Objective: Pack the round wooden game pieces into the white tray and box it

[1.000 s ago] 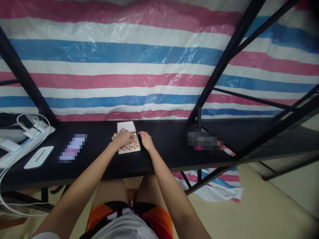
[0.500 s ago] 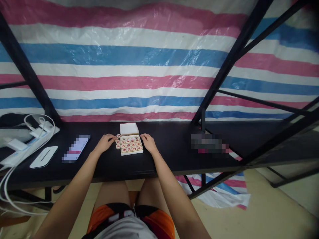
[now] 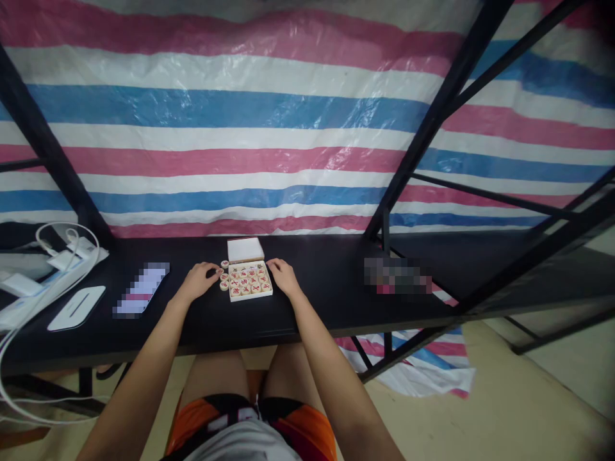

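A small white box (image 3: 250, 282) filled with several round wooden discs marked in red lies on the black table (image 3: 317, 307). Its white lid (image 3: 245, 250) rests just behind it. A few loose discs (image 3: 223, 280) sit at the box's left side. My left hand (image 3: 200, 281) lies left of the box with its fingers curled, the fingertips reaching the loose discs. My right hand (image 3: 284, 276) rests against the box's right edge, fingers bent and touching the box.
At the left lie a blurred flat item (image 3: 141, 290), a white flat device (image 3: 77, 307) and a power strip with white chargers and cables (image 3: 52, 266). A blurred object (image 3: 396, 275) sits at the right. Black frame bars (image 3: 423, 121) and a striped tarp stand behind.
My left hand came off the top of the box and moved to its left side, uncovering the discs. My right hand stayed at the box's right edge.
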A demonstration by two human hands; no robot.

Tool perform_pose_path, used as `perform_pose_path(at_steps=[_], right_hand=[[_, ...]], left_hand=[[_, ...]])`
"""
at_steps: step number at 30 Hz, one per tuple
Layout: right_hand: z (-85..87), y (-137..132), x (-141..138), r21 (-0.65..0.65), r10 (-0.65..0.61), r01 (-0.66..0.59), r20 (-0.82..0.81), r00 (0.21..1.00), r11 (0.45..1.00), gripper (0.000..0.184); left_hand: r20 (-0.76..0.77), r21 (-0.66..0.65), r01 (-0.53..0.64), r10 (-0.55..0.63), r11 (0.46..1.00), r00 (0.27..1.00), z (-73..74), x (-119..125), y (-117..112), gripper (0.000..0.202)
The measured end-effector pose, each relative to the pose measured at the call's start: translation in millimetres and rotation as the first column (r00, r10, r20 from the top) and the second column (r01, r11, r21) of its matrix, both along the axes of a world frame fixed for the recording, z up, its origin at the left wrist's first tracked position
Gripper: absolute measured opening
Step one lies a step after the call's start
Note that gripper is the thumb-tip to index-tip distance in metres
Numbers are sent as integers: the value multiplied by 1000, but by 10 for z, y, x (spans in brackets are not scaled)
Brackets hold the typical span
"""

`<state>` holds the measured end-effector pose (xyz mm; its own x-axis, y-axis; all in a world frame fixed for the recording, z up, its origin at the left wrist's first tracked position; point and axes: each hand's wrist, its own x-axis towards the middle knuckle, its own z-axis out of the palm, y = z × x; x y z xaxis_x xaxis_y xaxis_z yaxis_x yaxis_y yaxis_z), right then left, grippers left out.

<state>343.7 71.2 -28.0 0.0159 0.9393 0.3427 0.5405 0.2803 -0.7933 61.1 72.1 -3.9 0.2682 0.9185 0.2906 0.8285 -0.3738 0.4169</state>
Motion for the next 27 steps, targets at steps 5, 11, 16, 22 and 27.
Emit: perform_pose_path(at_steps=[5,11,16,22,27], right_hand=[[9,-13,-3,4,0,0,5,1000,1000,24],[14,-27,1,2,1,-1,19,1000,1000,25],[-11,-4,9,3,9,-9,19,1000,1000,25],[-14,-5,8,4,9,-9,16,1000,1000,26],[-15,-8,3,-5,4,-4,15,1000,1000,26]], left_hand=[[-18,10,-20,20,1000,1000,68,21,-32,32],[77,-2,-39,39,999,996,99,37,-48,28],[198,93,-12,-7,996,980,130,228,-65,32],[62,44,171,-174,984,983,57,412,5,31],[9,111,182,-184,977,983,18,385,21,32]])
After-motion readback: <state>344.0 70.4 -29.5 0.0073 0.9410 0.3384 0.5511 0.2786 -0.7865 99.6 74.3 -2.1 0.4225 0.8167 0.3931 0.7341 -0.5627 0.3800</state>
